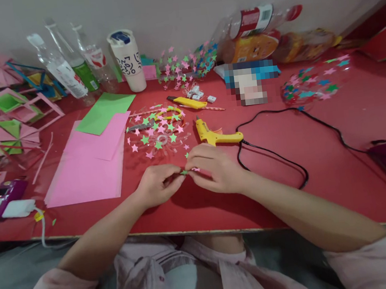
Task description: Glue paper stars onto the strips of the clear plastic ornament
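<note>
My left hand point(159, 184) pinches a small green paper star point(184, 173) near the front of the red table. Close against it, my right hand point(216, 169) has its fingertips on the same star, and a small pink star point(196, 169) shows beside its fingers. Just beyond the hands lies a clear plastic piece with cut strips point(161, 141), dotted with pink and green stars. A yellow glue gun point(218, 136) rests on its side right behind my right hand, its black cord running right.
Pink sheets point(85, 169) and a green sheet point(107, 112) lie left. Scissors point(141, 126) and a yellow cutter point(190, 102) are farther back. Bottles point(65, 75) and a cup point(128, 64) stand by the wall. Purple power strips point(8, 198) sit at both sides. The table's front edge point(188, 233) is close.
</note>
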`<action>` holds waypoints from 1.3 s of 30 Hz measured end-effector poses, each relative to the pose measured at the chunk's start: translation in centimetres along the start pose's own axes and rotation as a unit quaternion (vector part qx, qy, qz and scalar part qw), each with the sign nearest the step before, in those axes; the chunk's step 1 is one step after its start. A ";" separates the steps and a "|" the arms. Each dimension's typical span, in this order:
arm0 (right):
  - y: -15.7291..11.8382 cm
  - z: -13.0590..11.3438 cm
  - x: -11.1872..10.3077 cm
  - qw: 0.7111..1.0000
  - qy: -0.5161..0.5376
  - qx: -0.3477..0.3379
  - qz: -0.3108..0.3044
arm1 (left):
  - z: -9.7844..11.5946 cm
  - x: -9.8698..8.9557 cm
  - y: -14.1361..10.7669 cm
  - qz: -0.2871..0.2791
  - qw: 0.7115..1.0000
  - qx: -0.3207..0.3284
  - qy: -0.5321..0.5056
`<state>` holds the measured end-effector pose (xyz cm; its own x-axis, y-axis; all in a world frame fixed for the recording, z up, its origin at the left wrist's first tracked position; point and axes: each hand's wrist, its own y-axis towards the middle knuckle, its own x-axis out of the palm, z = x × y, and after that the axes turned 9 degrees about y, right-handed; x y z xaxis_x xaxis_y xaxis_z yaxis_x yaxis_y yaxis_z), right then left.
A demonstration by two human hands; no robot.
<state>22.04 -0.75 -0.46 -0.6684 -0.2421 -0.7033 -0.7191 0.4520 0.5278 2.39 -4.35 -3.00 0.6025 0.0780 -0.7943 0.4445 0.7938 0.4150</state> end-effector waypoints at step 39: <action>-0.6 5.8 -3.4 0.883 -0.332 0.295 -0.154 | -0.7 0.4 0.5 0.007 0.995 -0.082 -0.057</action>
<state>25.91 4.80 -1.16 -0.0593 0.0357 -0.9976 -0.4924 0.8683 0.0604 2.38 -3.47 -3.46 0.6834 0.0289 -0.7294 0.3260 0.8820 0.3404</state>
